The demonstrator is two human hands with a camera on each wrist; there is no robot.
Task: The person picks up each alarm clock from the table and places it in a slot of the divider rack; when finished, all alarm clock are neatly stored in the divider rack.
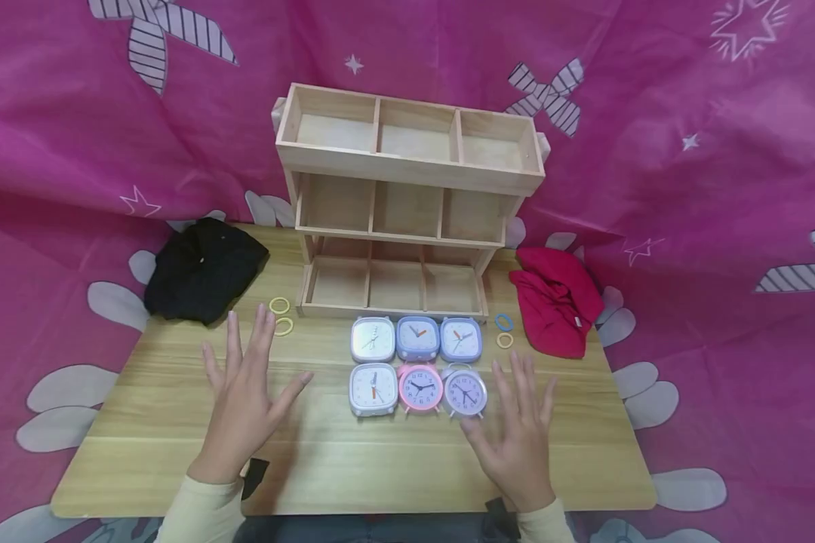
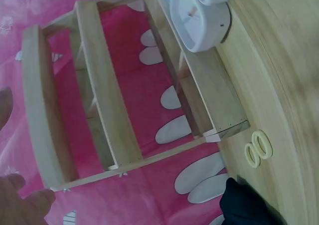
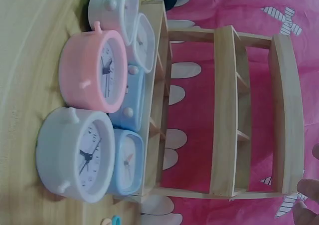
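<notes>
Several small alarm clocks stand in two rows in front of a three-tier wooden rack (image 1: 407, 167). The back row has a white clock (image 1: 372, 340), a blue clock (image 1: 417, 338) and a second blue clock (image 1: 461, 340). In the front row are a white clock (image 1: 373, 390), a round pink clock (image 1: 420, 388) and a round pale lilac clock (image 1: 465, 392). My left hand (image 1: 241, 403) hovers left of the clocks with fingers spread, holding nothing. Likewise spread and without an object, my right hand (image 1: 518, 437) is nearest the lilac clock.
A black cloth (image 1: 206, 270) lies at the left of the table, a red cloth (image 1: 558, 302) at the right. Two yellow rings (image 1: 283, 326) sit left of the rack; a blue ring (image 1: 504, 323) and a tan ring (image 1: 505, 341) lie right. Pink curtain hangs behind.
</notes>
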